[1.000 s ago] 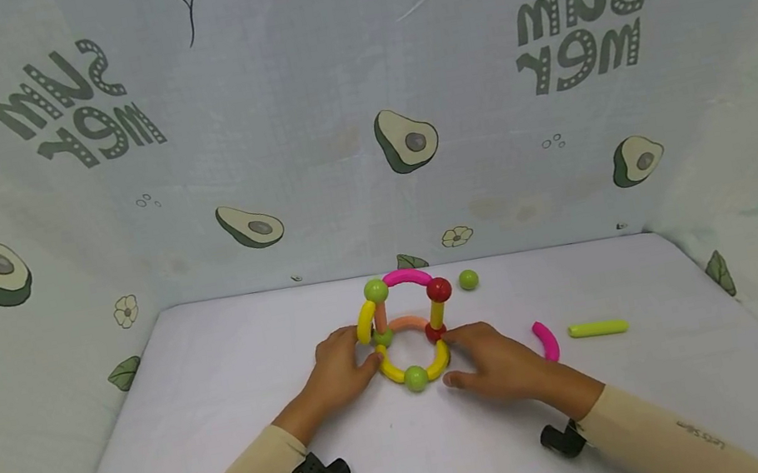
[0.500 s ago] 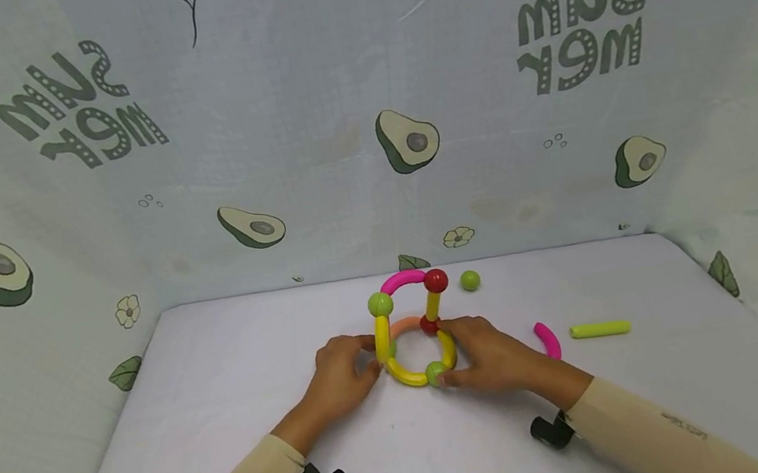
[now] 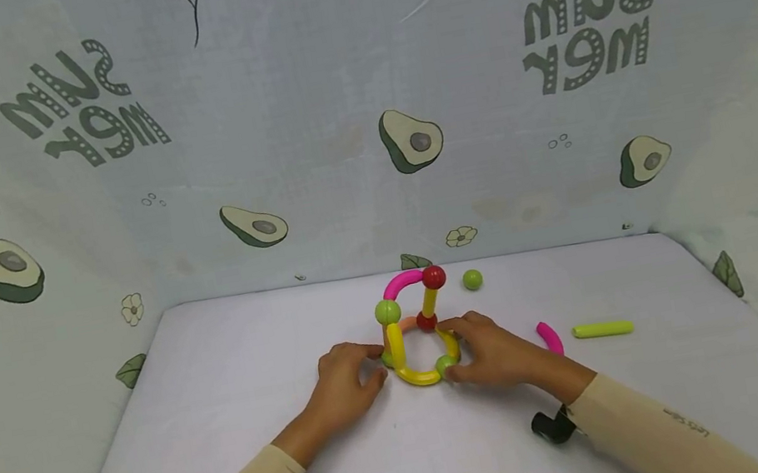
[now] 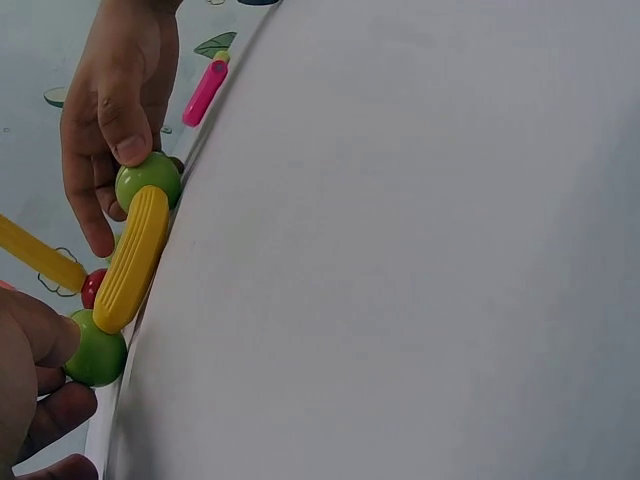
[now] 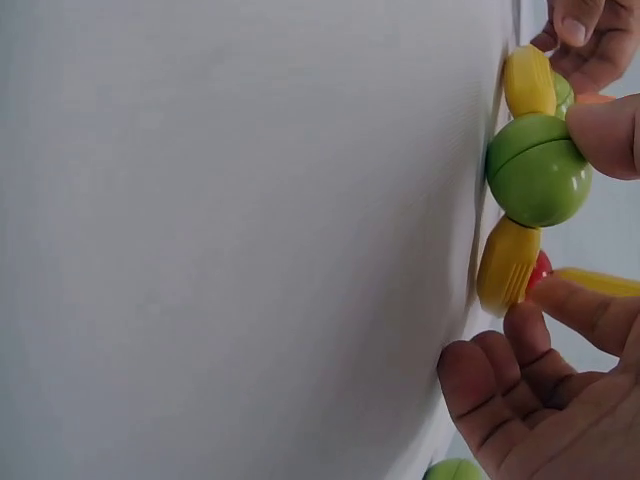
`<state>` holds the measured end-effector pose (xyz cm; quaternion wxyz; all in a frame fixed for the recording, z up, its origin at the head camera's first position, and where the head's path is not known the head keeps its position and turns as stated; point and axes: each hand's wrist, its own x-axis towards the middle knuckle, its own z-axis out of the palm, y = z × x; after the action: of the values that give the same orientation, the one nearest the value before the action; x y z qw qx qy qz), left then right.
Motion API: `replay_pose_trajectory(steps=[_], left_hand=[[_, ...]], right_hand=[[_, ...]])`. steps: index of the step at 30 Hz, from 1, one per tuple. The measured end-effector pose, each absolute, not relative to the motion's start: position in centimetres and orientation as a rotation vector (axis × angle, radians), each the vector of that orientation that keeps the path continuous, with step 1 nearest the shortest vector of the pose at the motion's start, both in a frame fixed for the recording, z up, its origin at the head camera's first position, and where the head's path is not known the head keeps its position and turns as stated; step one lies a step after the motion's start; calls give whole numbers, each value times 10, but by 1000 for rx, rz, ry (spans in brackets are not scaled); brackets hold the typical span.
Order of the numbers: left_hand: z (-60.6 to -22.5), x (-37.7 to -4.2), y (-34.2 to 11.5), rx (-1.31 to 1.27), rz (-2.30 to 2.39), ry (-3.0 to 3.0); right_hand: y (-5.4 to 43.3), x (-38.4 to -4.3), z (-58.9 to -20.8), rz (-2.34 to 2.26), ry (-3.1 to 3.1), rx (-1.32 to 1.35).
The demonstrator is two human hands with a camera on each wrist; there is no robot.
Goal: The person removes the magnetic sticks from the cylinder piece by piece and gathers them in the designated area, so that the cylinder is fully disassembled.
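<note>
A ball-and-stick construction toy (image 3: 419,377) stands on the table between both hands. Its base is a ring of yellow and orange curved sticks joined by balls; above it, a pink curved stick (image 3: 401,281) links a green ball (image 3: 388,313) to a red ball (image 3: 434,276). My left hand (image 3: 347,381) pinches the ring's left green ball (image 4: 98,352), thumb on top. On the opposite side my right hand (image 3: 494,353) grips the ring, its thumb on the front green ball (image 5: 540,170) and index finger by the yellow curved stick (image 5: 508,265). The toy partly hides the orange upright stick.
On the white table (image 3: 244,336), a loose green ball (image 3: 473,280) lies behind the toy. Right of my right hand are a pink curved stick (image 3: 550,337) and a lime straight stick (image 3: 603,329). A printed cloth (image 3: 297,116) rises behind the table.
The toy has turned: its front green ball swung right, its upper green ball came nearer. My right thumb has come onto the front ball; my left hand shifted from the yellow side stick to the base ball.
</note>
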<state>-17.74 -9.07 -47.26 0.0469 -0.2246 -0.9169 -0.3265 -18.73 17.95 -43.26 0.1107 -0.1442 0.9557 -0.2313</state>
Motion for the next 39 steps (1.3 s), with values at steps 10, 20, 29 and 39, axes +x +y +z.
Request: replay_pose_trajectory(steps=[10, 20, 29, 39], left_hand=[[-466, -166, -89, -678, -1022, -2822], [-455, -166, -83, -630, -1079, -2711], [-430, -163, -72, -747, -1179, -2547], [-423, -161, -73, -834, -1059, -2541]], right_hand=[[184, -187, -432, -701, 2817, -447], [185, -187, -429, -719, 2811, -454], [187, -190, -429, -722, 2825, -459], [180, -185, -429, -753, 2888, -459]])
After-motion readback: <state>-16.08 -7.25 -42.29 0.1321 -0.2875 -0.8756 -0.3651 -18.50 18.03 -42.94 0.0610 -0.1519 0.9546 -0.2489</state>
